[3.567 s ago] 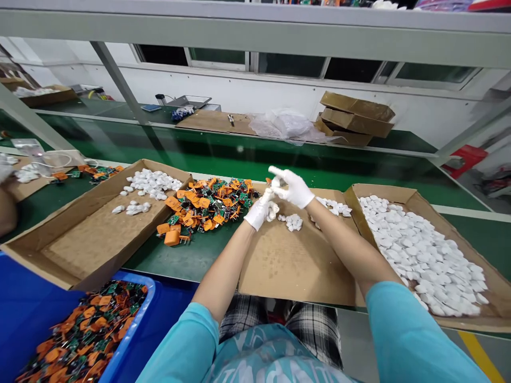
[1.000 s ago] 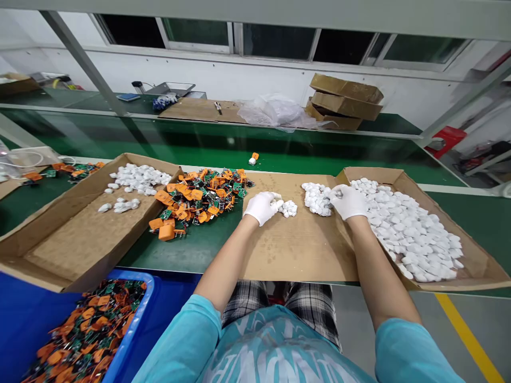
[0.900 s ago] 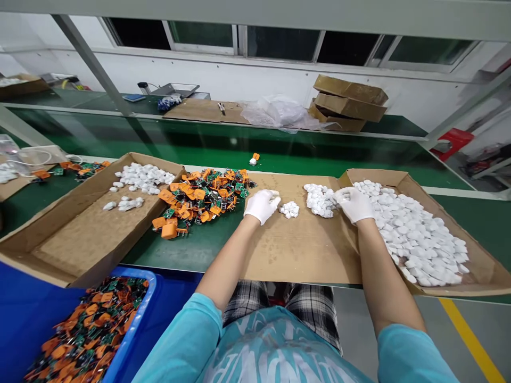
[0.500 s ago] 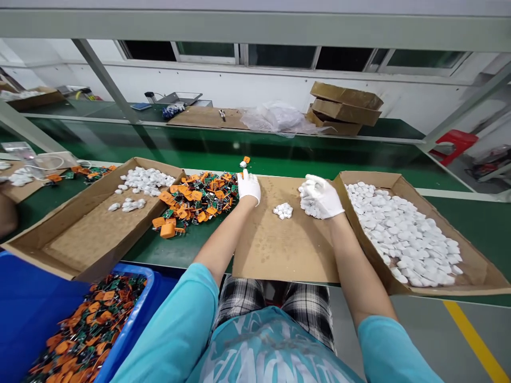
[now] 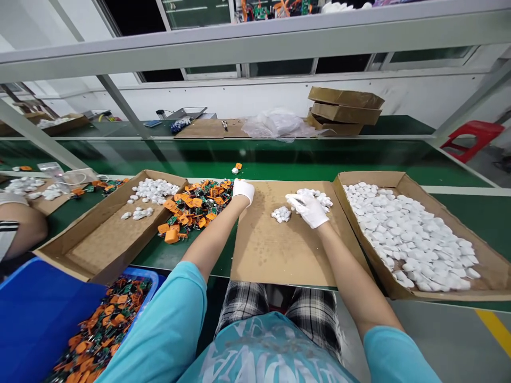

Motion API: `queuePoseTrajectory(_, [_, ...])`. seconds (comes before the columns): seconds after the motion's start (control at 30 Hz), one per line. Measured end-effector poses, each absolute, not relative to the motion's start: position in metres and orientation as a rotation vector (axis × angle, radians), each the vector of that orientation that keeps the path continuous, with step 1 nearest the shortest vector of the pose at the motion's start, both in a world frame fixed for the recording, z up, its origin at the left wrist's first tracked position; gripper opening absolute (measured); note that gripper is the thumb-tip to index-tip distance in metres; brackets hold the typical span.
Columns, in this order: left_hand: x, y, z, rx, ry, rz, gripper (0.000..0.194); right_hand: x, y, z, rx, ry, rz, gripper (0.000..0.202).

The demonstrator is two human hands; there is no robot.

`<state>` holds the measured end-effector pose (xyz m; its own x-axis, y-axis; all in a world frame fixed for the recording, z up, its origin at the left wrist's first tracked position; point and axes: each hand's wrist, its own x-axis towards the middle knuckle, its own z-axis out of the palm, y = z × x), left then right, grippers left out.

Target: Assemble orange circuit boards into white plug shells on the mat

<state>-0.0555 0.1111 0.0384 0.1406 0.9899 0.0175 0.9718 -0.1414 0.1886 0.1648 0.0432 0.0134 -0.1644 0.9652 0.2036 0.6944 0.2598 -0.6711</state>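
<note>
My left hand (image 5: 244,191), in a white glove, is at the right edge of a heap of orange and green circuit-board parts (image 5: 202,205). Its fingers are turned away and hidden. My right hand (image 5: 308,209), also white-gloved, is over the cardboard sheet (image 5: 279,250), thumb and fingers drawn together. Whatever is between its fingertips, if anything, blends with the glove. Just beyond that hand lies a pile of small white pieces (image 5: 322,199), partly covered by it. A smaller cluster of white pieces (image 5: 281,214) sits to its left.
On the right, a cardboard tray (image 5: 369,266) holds many white pieces; another tray (image 5: 85,250) at left holds fewer. A blue bin (image 5: 35,314) with orange parts is below left. One orange-and-white part (image 5: 236,169) lies ahead. Another person's arm (image 5: 27,226) shows at far left.
My right hand has moved left off the white pile, uncovering more of it. My left hand has turned inward toward the orange parts. The camera view has shifted, and another person's arm shows more.
</note>
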Motion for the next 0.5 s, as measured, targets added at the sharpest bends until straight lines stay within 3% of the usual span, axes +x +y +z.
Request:
queuePoseTrajectory(0.1, [-0.056, 0.102, 0.049, 2.317, 1.859, 0.346, 0.004, 0.164, 0.043, 0.007, -1.397, -1.82, 0.658, 0.039])
queuePoseTrajectory(0.2, [-0.047, 0.087, 0.05, 2.118, 1.545, 0.864, 0.016, 0.156, 0.037, 0.005, -1.224, -1.667, 0.839, 0.046])
queuePoseTrajectory(0.3, [-0.029, 0.07, 0.038, 1.589, 1.207, 1.261, 0.022, 0.144, 0.025, 0.012, -1.168, -1.688, 0.777, 0.039])
queuePoseTrajectory(0.5, [-0.008, 0.054, 0.021, 1.051, 0.99, 1.213, 0.037, 0.125, 0.009, 0.022, -1.125, -2.191, 0.408, 0.022])
